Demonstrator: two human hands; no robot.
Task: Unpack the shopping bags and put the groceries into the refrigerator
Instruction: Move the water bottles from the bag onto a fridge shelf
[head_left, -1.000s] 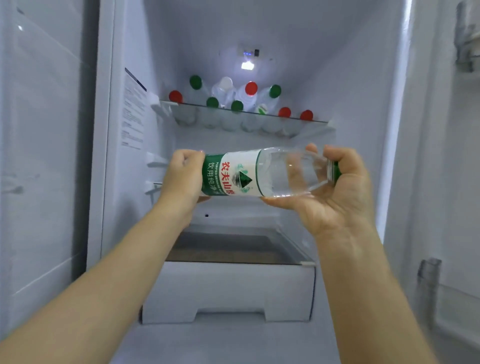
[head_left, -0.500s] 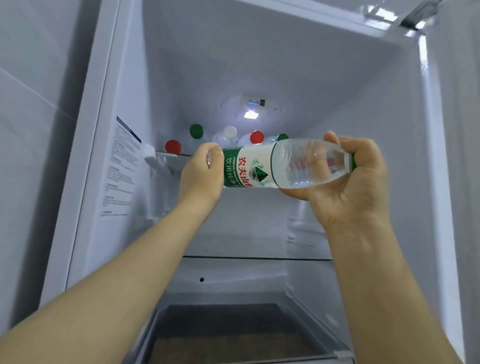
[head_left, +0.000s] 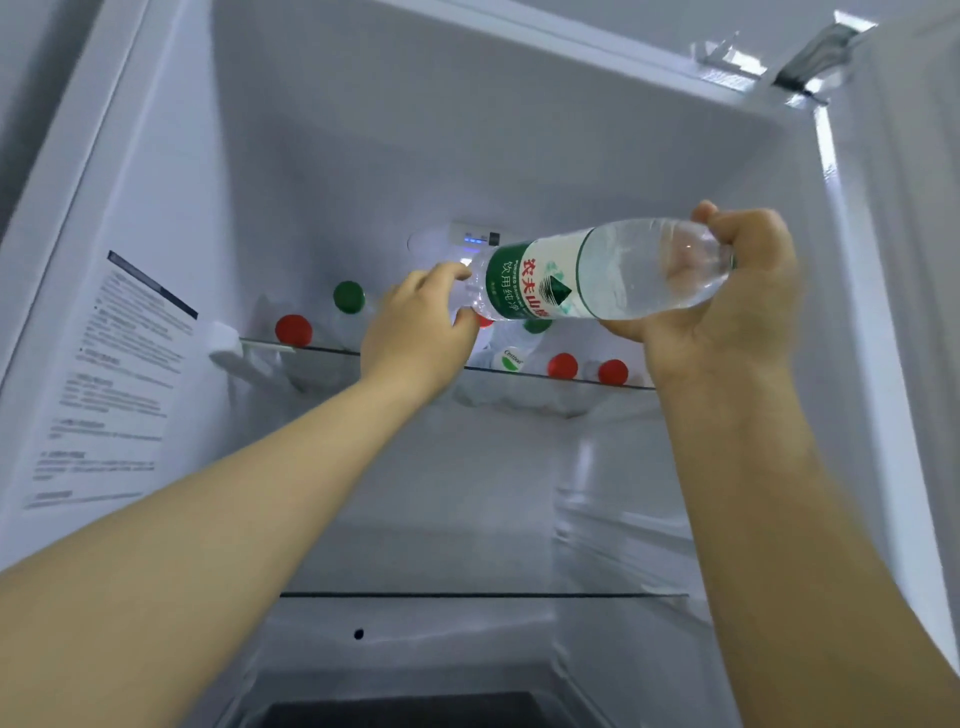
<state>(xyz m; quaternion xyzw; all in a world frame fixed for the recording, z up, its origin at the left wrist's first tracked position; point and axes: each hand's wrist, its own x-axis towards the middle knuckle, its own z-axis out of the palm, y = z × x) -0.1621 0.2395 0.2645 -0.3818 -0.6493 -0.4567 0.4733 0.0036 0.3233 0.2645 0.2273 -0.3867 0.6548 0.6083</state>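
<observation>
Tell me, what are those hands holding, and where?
A water bottle, held sideways: the left hand grips its label end, the right hand its clear end.

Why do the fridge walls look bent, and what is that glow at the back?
Head view: the wide lens bows the fridge walls; the glow is a lamp behind the bottle; the right hand and the side label are blurred; glare streaks the upper-right frame.

Grey wall (head_left: 26, 78) showing far left. Small lamp (head_left: 475, 240) glowing blue-white deep inside the refrigerator (head_left: 363, 156); printed label (head_left: 119, 384) sticking to its left side.
</observation>
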